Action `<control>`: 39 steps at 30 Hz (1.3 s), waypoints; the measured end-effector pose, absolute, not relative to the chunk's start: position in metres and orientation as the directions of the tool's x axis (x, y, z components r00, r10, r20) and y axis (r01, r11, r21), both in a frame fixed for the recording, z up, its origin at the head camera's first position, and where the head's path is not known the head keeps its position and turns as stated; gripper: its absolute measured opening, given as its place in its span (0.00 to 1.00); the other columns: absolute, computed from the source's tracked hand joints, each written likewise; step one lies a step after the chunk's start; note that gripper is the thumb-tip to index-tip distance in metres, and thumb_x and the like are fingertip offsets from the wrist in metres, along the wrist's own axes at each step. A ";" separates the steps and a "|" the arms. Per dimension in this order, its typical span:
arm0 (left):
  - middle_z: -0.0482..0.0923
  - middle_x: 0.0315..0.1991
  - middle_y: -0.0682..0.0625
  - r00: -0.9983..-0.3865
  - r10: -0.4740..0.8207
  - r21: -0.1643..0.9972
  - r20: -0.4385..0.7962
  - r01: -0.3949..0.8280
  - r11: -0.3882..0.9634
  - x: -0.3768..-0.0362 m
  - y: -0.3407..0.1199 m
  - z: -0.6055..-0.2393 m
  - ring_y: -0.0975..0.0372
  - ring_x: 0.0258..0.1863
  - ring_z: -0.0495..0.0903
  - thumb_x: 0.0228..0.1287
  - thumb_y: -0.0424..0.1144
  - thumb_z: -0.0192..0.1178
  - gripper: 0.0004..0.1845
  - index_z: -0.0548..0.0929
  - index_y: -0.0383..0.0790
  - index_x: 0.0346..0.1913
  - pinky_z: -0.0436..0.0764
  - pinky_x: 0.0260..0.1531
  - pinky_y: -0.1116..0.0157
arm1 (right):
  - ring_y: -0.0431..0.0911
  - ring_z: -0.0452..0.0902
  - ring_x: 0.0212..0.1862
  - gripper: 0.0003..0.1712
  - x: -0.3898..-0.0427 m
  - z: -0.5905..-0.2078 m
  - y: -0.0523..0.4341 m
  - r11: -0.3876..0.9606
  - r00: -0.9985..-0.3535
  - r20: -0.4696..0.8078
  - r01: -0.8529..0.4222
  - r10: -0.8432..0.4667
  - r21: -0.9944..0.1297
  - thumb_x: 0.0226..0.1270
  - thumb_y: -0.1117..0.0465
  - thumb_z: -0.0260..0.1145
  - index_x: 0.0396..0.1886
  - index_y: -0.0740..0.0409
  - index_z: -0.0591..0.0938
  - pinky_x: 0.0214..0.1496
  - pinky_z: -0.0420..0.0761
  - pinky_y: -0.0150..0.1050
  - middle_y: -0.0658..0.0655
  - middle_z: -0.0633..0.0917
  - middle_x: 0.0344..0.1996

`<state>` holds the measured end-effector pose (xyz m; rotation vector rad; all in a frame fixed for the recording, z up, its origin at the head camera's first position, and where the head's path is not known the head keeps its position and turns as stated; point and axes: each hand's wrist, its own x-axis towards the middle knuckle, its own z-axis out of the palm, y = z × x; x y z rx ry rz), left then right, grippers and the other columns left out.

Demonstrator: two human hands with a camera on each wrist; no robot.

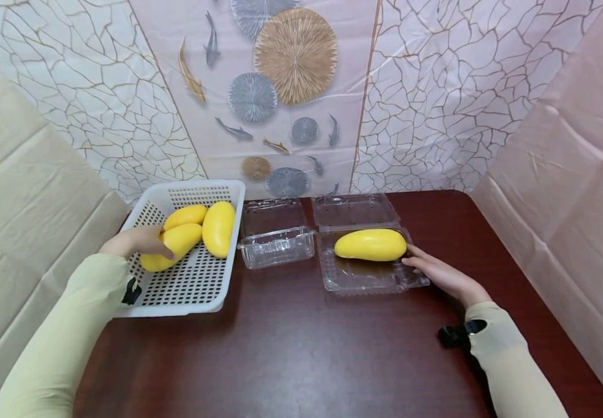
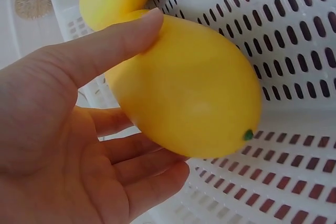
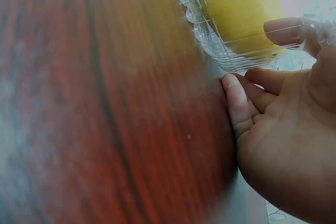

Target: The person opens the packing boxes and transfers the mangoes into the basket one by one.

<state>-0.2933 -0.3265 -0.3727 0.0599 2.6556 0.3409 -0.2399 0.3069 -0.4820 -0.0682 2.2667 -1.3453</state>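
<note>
My left hand (image 1: 141, 239) reaches into the white basket (image 1: 183, 307) and grips a yellow mango (image 2: 194, 87), thumb across its top and fingers along its lower side. A small green stem spot marks the mango's end in the left wrist view. Beside it in the basket lie another mango (image 1: 185, 216) and a third mango (image 1: 219, 229). On the right, a mango (image 1: 370, 244) lies in an opened clear plastic container (image 1: 356, 280). My right hand (image 1: 444, 276) holds this container's right edge, with one digit at the inner side of its wall and the other fingers outside.
Between basket and right container stands a second clear plastic container (image 1: 277, 248), its lid raised at the back. The dark red wooden table (image 1: 301, 348) meets a patterned backdrop (image 1: 291, 145) behind. Beige fabric walls (image 1: 567, 203) flank both sides.
</note>
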 end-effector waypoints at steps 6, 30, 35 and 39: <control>0.58 0.68 0.20 -0.900 0.093 0.267 -0.426 -0.027 0.963 -0.299 -0.321 -0.372 0.31 0.65 0.62 0.63 0.48 0.68 0.50 0.54 0.15 0.71 0.62 0.65 0.36 | 0.71 0.49 0.73 0.48 -0.240 -0.482 0.305 0.500 -0.878 -0.380 0.199 -0.291 -0.843 0.80 0.43 0.51 0.82 0.56 0.35 0.70 0.46 0.71 0.69 0.37 0.79; 0.65 0.64 0.21 -0.850 0.102 0.209 -0.516 -0.010 0.978 -0.282 -0.340 -0.354 0.35 0.60 0.69 0.64 0.54 0.65 0.47 0.63 0.14 0.67 0.68 0.61 0.37 | 0.71 0.49 0.73 0.50 -0.241 -0.482 0.305 0.511 -0.879 -0.387 0.205 -0.279 -0.835 0.79 0.41 0.51 0.82 0.56 0.34 0.70 0.46 0.72 0.69 0.36 0.79; 0.65 0.63 0.21 -0.869 0.112 0.226 -0.483 0.000 0.974 -0.284 -0.342 -0.353 0.35 0.60 0.69 0.65 0.51 0.64 0.45 0.62 0.14 0.67 0.68 0.60 0.38 | 0.72 0.48 0.73 0.49 -0.241 -0.481 0.304 0.507 -0.878 -0.384 0.202 -0.285 -0.838 0.79 0.42 0.51 0.82 0.55 0.34 0.70 0.45 0.72 0.68 0.35 0.80; 0.63 0.64 0.21 -0.881 0.112 0.236 -0.459 0.000 0.972 -0.288 -0.343 -0.355 0.35 0.60 0.68 0.64 0.51 0.65 0.45 0.61 0.14 0.67 0.67 0.61 0.37 | 0.72 0.47 0.74 0.49 -0.240 -0.482 0.305 0.503 -0.879 -0.379 0.198 -0.288 -0.841 0.80 0.42 0.51 0.82 0.55 0.34 0.70 0.45 0.72 0.68 0.35 0.79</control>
